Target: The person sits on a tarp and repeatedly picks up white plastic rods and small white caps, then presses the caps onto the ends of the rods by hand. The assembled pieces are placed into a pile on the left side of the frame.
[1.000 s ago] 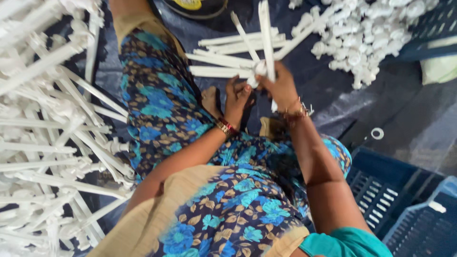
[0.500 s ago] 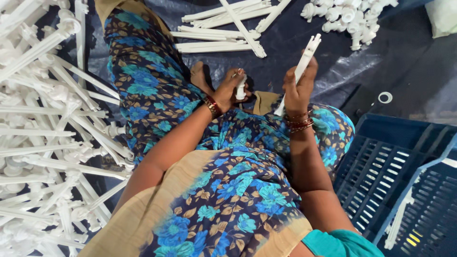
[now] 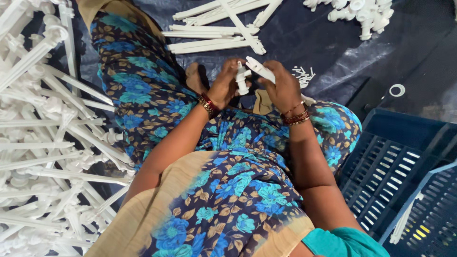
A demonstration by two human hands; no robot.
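I sit on a dark sheet [image 3: 328,52] with my legs folded, in a blue floral dress. My left hand [image 3: 223,88] grips a small white plastic fitting [image 3: 242,78] upright over my lap. My right hand [image 3: 284,88] holds a long white plastic stick [image 3: 261,69] whose tip points toward the fitting. The two pieces sit close together between my hands; whether they touch I cannot tell. Both wrists carry bangles.
A big heap of long white plastic sticks [image 3: 43,143] fills the left side. Several loose sticks [image 3: 219,28] lie ahead of my knees. A pile of small white fittings [image 3: 364,14] sits top right, a white ring [image 3: 396,89] lies nearby. Blue slotted crates [image 3: 395,162] stand on the right.
My right hand drew a stick from the loose ones ahead, then lowered it from upright toward the fitting in my left hand. Both hands came closer together over my lap.
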